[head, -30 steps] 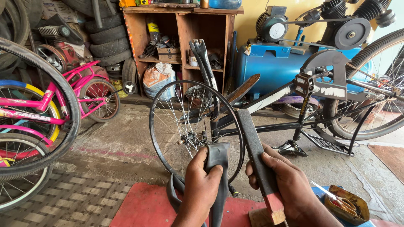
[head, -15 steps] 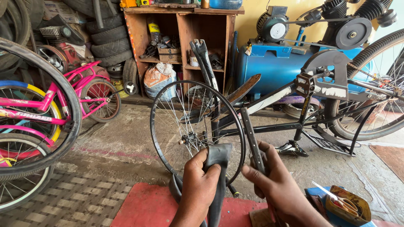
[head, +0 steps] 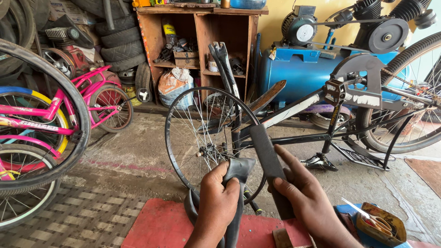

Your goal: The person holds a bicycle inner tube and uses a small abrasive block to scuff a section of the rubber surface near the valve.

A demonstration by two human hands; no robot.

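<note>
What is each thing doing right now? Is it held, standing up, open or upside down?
Left hand: closed around the inner tube.
Inner tube: folded, held up.
Right hand: gripping the dark flat file.
Dark flat file: tilted, tip near the tube.
Black bicycle: upside down, tyreless front rim.
Small tin: open.

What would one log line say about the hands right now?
left hand: grips folded black inner tube | right hand: holds dark flat file beside tube | behind: bare spoked wheel of upturned bicycle
</note>
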